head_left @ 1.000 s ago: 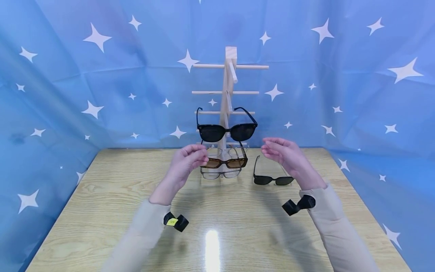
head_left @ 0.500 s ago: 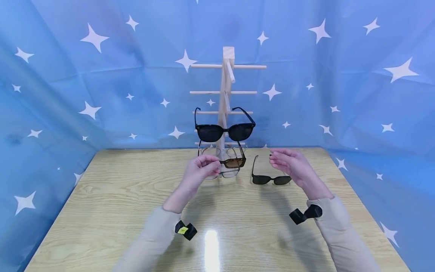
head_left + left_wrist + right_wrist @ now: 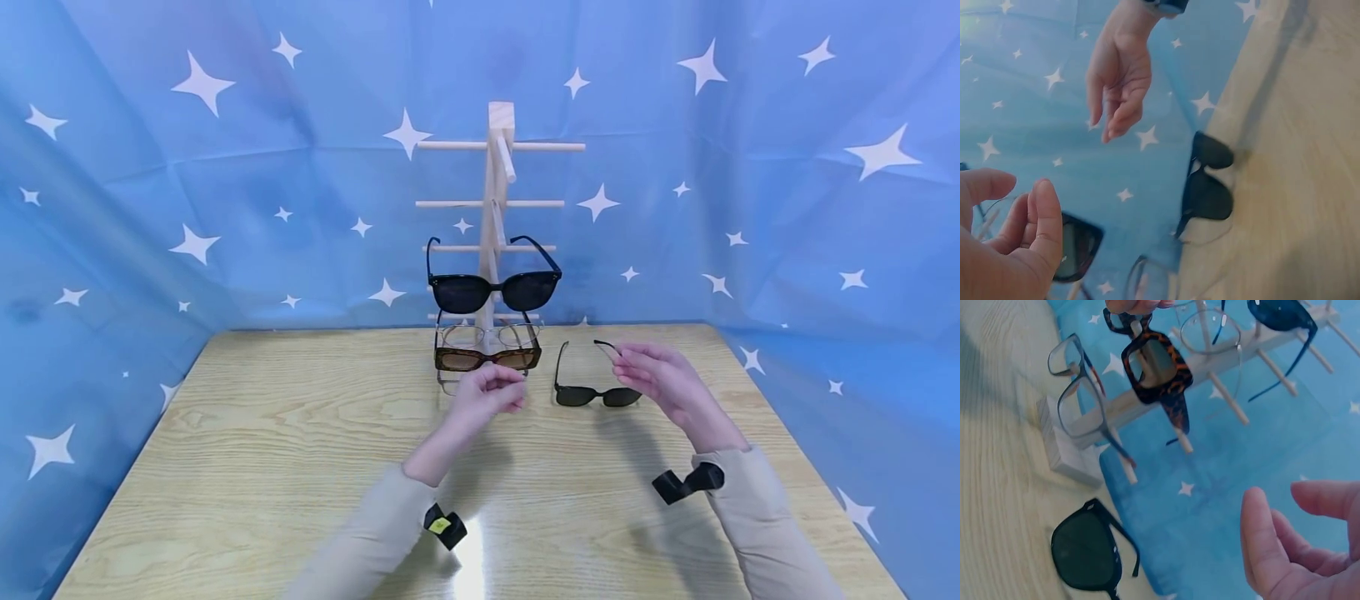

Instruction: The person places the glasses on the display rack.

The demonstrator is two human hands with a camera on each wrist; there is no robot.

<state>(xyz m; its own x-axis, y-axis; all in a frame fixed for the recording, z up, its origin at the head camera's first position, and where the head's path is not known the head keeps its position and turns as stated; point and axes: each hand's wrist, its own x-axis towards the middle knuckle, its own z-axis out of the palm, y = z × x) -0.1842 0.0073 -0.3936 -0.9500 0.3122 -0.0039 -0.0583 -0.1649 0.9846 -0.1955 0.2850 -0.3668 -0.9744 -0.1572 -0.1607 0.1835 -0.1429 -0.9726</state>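
Note:
A pair of black sunglasses (image 3: 576, 397) rests on the table, lenses toward me and temples pointing back. My right hand (image 3: 662, 379) hovers over its right side, thumb and fingers apart in the right wrist view with nothing between them. In front of the wooden eyewear rack (image 3: 501, 118) is my left hand (image 3: 483, 402), empty, its fingers loosely bent. It partly covers the lowest glasses (image 3: 1105, 428), which have a thin grey frame. Just above those hang brown tortoiseshell sunglasses (image 3: 519, 359), then thin wire-rimmed glasses, with large black sunglasses (image 3: 459, 294) higher up.
The rack's upper wooden pegs (image 3: 551, 147) stick out to both sides with no glasses on them. A blue curtain (image 3: 300, 192) with white stars hangs behind the light wooden table (image 3: 262, 433). Its base (image 3: 1063, 450) stands near the table's back edge.
My left hand has moved right and down, from beside the tortoiseshell sunglasses to in front of the lowest glasses. My right hand has shifted right and lower, uncovering more of the sunglasses on the table.

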